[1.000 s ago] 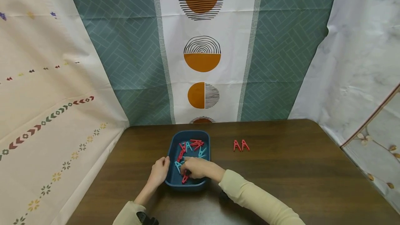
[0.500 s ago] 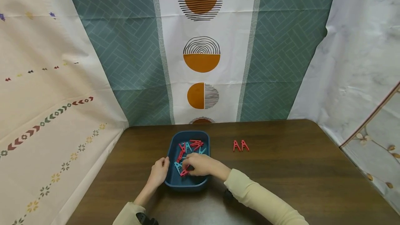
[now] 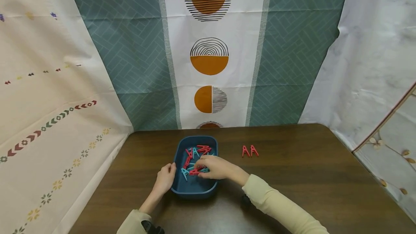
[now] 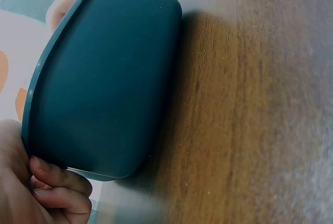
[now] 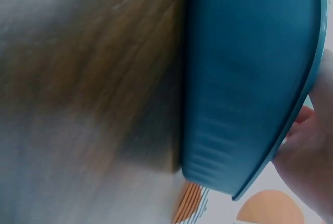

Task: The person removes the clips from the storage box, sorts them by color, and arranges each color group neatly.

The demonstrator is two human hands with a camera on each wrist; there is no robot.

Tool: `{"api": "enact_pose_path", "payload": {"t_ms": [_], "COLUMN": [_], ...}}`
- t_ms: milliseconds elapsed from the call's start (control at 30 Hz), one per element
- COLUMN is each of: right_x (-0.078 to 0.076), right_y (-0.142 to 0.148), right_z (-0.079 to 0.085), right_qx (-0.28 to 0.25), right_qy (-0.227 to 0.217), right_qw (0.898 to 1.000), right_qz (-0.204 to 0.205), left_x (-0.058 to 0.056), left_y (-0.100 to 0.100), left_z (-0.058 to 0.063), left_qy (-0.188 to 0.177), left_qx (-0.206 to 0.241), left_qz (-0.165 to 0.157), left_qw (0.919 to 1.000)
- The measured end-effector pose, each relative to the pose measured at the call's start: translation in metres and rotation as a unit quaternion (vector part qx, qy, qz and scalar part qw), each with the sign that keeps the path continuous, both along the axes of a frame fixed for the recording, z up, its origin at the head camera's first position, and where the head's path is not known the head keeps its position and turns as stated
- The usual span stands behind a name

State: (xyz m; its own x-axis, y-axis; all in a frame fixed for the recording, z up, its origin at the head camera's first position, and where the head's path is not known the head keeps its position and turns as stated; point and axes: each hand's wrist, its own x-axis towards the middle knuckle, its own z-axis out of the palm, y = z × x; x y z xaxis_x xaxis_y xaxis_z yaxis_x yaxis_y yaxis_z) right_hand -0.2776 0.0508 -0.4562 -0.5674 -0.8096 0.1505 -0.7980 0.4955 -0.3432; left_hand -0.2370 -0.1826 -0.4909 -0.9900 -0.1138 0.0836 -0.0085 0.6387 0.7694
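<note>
A dark blue rectangular tub (image 3: 194,187) holds several red and light blue clothespins. At its left side, my left hand (image 3: 165,179) grips the rim with curled fingers. The left wrist view shows that hand (image 4: 52,190) at a corner of the tub (image 4: 109,73). My right hand (image 3: 214,167) reaches over the right rim into the tub, pinching a red clothespin (image 3: 194,172) whose far end sticks out left of the fingers. Light blue clothespins (image 3: 184,173) lie beside it. In the right wrist view the tub wall (image 5: 244,78) hides the fingertips of the right hand (image 5: 307,146).
Two red clothespins (image 3: 250,151) lie side by side on the brown wooden table (image 3: 292,176), right of the tub. A patterned cloth (image 3: 211,104) hangs behind the table's back edge. Light cloths hang at both sides.
My right hand has moved up and slightly right inside the tub. The red clothespin at its fingers has moved away from the tub's near end. The left hand stays on the rim.
</note>
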Motion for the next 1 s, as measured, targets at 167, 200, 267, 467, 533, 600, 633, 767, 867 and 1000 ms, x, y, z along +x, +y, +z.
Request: {"api": "enact_pose_path", "payload": {"t_ms": [167, 200, 267, 467, 533, 600, 633, 767, 867, 1000], "right_x": [-0.001, -0.001, -0.001, -0.004, -0.004, -0.005, -0.005, -0.006, -0.006, -0.006], "right_y": [0.006, 0.006, 0.007, 0.011, 0.014, 0.017, 0.018, 0.023, 0.024, 0.027], "right_z": [-0.003, -0.003, -0.004, -0.004, -0.005, -0.006, -0.006, -0.006, -0.005, -0.004], "right_qx": [-0.034, -0.040, -0.050, -0.068, -0.074, -0.082, -0.087, -0.110, -0.121, -0.126], "right_qy": [0.030, 0.036, 0.045, 0.062, 0.067, 0.073, 0.075, 0.087, 0.093, 0.107], "right_qw": [0.999, 0.999, 0.998, 0.996, 0.995, 0.994, 0.993, 0.989, 0.987, 0.984], "right_qz": [-0.007, -0.007, -0.007, -0.021, -0.024, -0.026, -0.028, -0.038, -0.050, -0.061], "left_x": [0.000, 0.000, 0.001, 0.000, -0.001, -0.001, -0.001, -0.002, -0.002, 0.000], "left_y": [-0.002, -0.002, -0.002, -0.003, -0.003, -0.002, -0.002, -0.002, -0.002, -0.003], "left_z": [0.001, 0.001, 0.002, 0.002, 0.001, 0.002, 0.002, 0.003, 0.004, 0.006], "left_qy": [-0.020, -0.019, -0.019, -0.016, -0.015, -0.014, -0.013, -0.009, -0.010, -0.016], "left_qx": [-0.002, -0.003, -0.003, -0.002, -0.004, -0.007, -0.008, -0.010, -0.011, -0.010], "left_qz": [-0.006, -0.005, -0.002, -0.005, -0.005, -0.004, -0.004, -0.005, -0.005, 0.000], "left_qw": [0.9998, 0.9998, 0.9998, 0.9999, 0.9999, 0.9999, 0.9999, 0.9999, 0.9999, 0.9998]}}
